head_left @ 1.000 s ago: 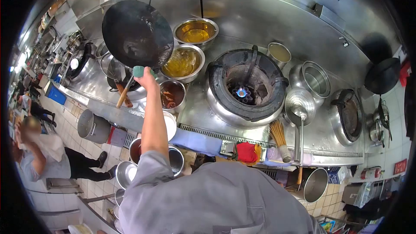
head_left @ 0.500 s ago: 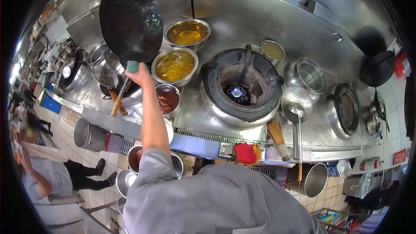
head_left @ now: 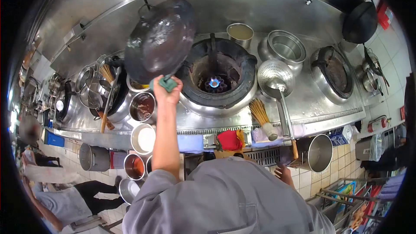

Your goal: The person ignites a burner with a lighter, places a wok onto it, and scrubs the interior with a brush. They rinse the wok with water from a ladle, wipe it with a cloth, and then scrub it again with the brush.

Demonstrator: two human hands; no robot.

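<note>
My left hand (head_left: 168,92) grips the near rim of a large black wok (head_left: 161,39) through a folded green cloth (head_left: 167,83). The wok is tilted steeply, with a shiny wet surface, and hangs left of the lit burner (head_left: 214,82). It hides most of the metal bowl (head_left: 138,86) below it. A pot of reddish-brown sauce (head_left: 143,106) stands just left of my left wrist. My right hand (head_left: 284,174) is low by my side, fingers apart and holding nothing visible, near a large steel pot (head_left: 320,154).
Right of the burner lie a bamboo brush (head_left: 262,117), a perforated skimmer (head_left: 275,78) and a ladle (head_left: 284,112). Steel pots (head_left: 286,47) stand behind them. A white container (head_left: 143,138) sits at the counter's front edge. Another person (head_left: 65,201) stands at the left.
The wok has moved right and down from the left of the oil bowls toward the burner, now covering them. My right hand has come into view at the lower right. The view has shifted.
</note>
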